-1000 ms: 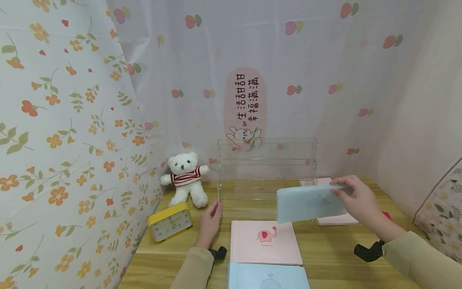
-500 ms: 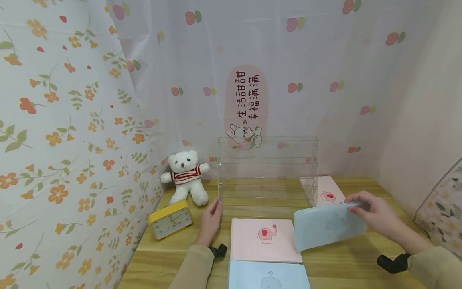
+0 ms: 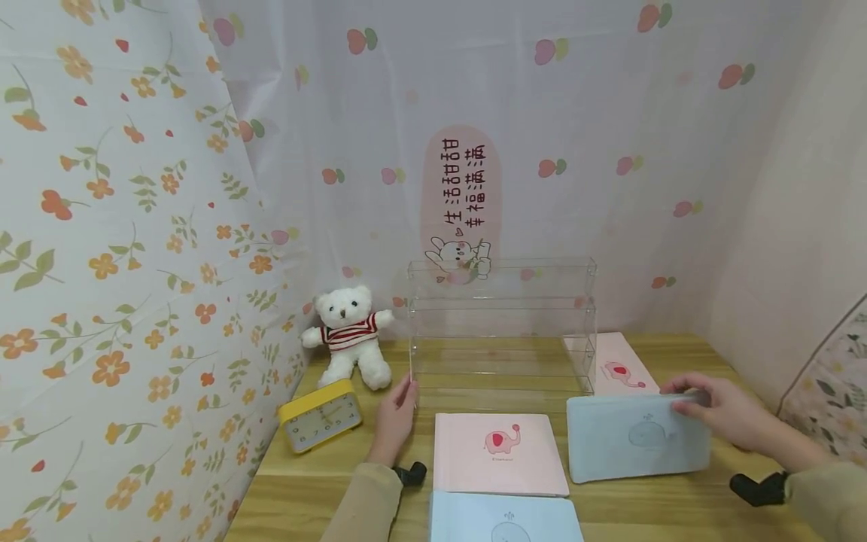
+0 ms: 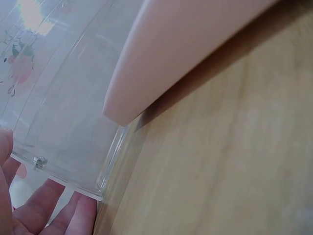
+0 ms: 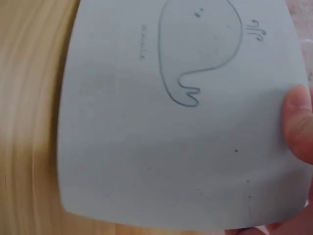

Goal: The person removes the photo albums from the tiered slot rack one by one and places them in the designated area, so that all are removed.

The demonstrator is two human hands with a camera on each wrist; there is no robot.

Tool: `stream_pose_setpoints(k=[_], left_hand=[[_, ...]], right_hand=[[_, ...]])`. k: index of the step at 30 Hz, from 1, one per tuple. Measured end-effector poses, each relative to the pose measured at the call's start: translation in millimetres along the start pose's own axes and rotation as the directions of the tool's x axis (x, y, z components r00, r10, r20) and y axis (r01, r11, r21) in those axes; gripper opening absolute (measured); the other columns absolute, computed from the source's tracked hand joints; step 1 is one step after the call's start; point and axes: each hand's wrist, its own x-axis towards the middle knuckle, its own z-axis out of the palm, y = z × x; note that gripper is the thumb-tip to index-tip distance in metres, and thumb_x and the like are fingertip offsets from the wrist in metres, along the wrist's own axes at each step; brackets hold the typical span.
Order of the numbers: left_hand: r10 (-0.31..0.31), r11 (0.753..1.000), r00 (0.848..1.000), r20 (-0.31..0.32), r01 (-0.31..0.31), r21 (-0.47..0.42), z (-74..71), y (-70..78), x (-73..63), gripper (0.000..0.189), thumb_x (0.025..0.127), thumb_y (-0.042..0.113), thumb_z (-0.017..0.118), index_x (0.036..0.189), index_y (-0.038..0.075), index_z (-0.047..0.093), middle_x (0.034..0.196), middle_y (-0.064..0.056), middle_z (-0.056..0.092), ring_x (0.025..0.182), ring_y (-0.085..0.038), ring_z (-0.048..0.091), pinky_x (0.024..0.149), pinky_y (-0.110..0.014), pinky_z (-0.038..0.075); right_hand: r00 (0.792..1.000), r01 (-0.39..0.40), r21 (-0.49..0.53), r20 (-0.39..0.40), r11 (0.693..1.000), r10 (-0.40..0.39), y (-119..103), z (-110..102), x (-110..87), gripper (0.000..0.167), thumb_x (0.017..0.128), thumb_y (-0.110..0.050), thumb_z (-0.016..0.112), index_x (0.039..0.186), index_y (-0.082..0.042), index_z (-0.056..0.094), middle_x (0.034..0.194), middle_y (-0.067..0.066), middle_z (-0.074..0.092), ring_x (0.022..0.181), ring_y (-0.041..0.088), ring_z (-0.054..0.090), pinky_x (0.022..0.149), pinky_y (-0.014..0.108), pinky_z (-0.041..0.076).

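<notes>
In the head view my left hand (image 3: 395,421) holds the lower left side of a clear acrylic tiered rack (image 3: 501,305). The left wrist view shows its fingers (image 4: 78,215) along the outside of the side panel, with the thumb at the frame's edge. My right hand (image 3: 718,410) pinches the top right edge of a light blue book (image 3: 640,444) with a whale drawing. The book stands nearly upright, its lower edge close to the table; contact is unclear. Close by, a pink elephant book (image 3: 497,455) lies in front of the rack, with another blue whale book (image 3: 504,518) nearer me.
Behind the right hand lies another pink elephant book (image 3: 623,363), partly hidden by the rack and the held book. To the left are a white teddy bear (image 3: 352,339) and a yellow alarm clock (image 3: 321,418). Patterned cloth (image 3: 501,75) hangs behind the wooden table (image 3: 298,497).
The right hand has brought the blue whale book rightward and down, from above the table's middle to beside the pink book. The left hand stays at the rack.
</notes>
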Motion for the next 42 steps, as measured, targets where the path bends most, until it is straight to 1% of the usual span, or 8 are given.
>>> stream_pose_setpoints(k=[7, 12, 19, 22, 27, 32, 39, 42], left_hand=[[0.134, 0.991, 0.99, -0.041, -0.134, -0.003, 3.6, -26.7, 9.5, 0.051, 0.11, 0.049, 0.066, 0.146, 0.013, 0.073, 0.127, -0.016, 0.082, 0.109, -0.025, 0.081, 0.086, -0.037, 0.067], [0.116, 0.992, 0.992, -0.047, -0.113, 0.05, 6.9, -37.6, 14.0, 0.05, 0.11, 0.052, 0.066, 0.146, 0.019, 0.074, 0.126, -0.01, 0.083, 0.11, -0.018, 0.08, 0.087, -0.031, 0.066], [0.033, 0.999, 0.999, 0.006, -0.033, 0.0, -0.2, -6.8, 1.5, 0.05, 0.112, 0.045, 0.065, 0.15, 0.013, 0.069, 0.134, -0.017, 0.079, 0.123, -0.038, 0.077, 0.104, -0.052, 0.063], [0.027, 1.0, 1.0, 0.002, -0.027, -0.012, 0.2, -5.9, 1.4, 0.048, 0.111, 0.042, 0.066, 0.15, 0.013, 0.069, 0.135, -0.017, 0.079, 0.124, -0.037, 0.076, 0.106, -0.051, 0.063], [0.125, 0.992, 0.992, -0.024, -0.125, -0.007, 1.7, -21.3, 6.9, 0.047, 0.111, 0.043, 0.066, 0.146, 0.012, 0.073, 0.126, -0.017, 0.082, 0.111, -0.029, 0.081, 0.089, -0.04, 0.068], [0.105, 0.994, 0.994, -0.01, -0.105, -0.019, -0.4, -12.6, 3.0, 0.05, 0.11, 0.049, 0.066, 0.147, 0.015, 0.073, 0.128, -0.017, 0.082, 0.113, -0.031, 0.08, 0.092, -0.046, 0.067], [0.011, 1.0, 1.0, -0.002, -0.011, -0.004, 1.4, 1.3, -0.6, 0.044, 0.112, 0.035, 0.066, 0.149, 0.012, 0.07, 0.134, -0.017, 0.079, 0.124, -0.035, 0.077, 0.105, -0.049, 0.063], [0.022, 1.0, 1.0, -0.005, -0.022, -0.02, 1.3, 2.2, -0.7, 0.044, 0.112, 0.034, 0.066, 0.149, 0.009, 0.07, 0.134, -0.017, 0.08, 0.124, -0.034, 0.077, 0.106, -0.05, 0.062]], right_hand=[[0.996, 0.091, -0.061, 0.012, 0.994, -0.09, 12, 0, 2.4, 0.033, 0.092, -0.006, 0.086, 0.119, -0.022, 0.081, 0.111, -0.008, 0.072, 0.097, -0.012, 0.053, 0.076, 0.016, 0.051], [0.993, 0.113, -0.057, 0.032, 0.992, -0.112, 16, 2, 5.2, 0.033, 0.09, -0.008, 0.087, 0.119, -0.023, 0.082, 0.113, -0.012, 0.074, 0.097, -0.013, 0.055, 0.076, 0.016, 0.052], [0.989, 0.138, -0.039, 0.061, 0.99, -0.135, 16, 3, 8.9, 0.032, 0.09, -0.008, 0.087, 0.117, -0.024, 0.082, 0.116, -0.012, 0.077, 0.102, -0.016, 0.056, 0.078, 0.016, 0.053], [0.99, 0.126, -0.032, 0.074, 0.992, -0.123, 17, 7, 9.2, 0.032, 0.089, -0.008, 0.088, 0.114, -0.026, 0.082, 0.115, -0.014, 0.077, 0.104, -0.016, 0.055, 0.081, 0.015, 0.052], [0.994, 0.054, -0.026, 0.097, 0.998, -0.051, 21, 15, 7.6, 0.03, 0.089, -0.007, 0.087, 0.11, -0.028, 0.084, 0.116, -0.011, 0.075, 0.105, -0.016, 0.053, 0.084, 0.015, 0.051], [0.995, 0.015, -0.054, 0.097, 0.998, -0.01, 25, 21, 6.7, 0.03, 0.089, -0.008, 0.087, 0.11, -0.029, 0.084, 0.119, -0.003, 0.075, 0.105, -0.011, 0.054, 0.088, 0.023, 0.053], [0.981, -0.079, 0.004, 0.176, 0.997, 0.077, 29, 32, 5.8, 0.027, 0.094, -0.004, 0.082, 0.115, -0.02, 0.083, 0.125, 0.01, 0.076, 0.121, 0.035, 0.067, 0.096, 0.05, 0.064], [0.978, -0.105, 0.006, 0.182, 0.994, 0.103, 31, 37, 6.4, 0.027, 0.094, -0.003, 0.081, 0.116, -0.019, 0.083, 0.126, 0.011, 0.077, 0.125, 0.049, 0.065, 0.096, 0.054, 0.064]])
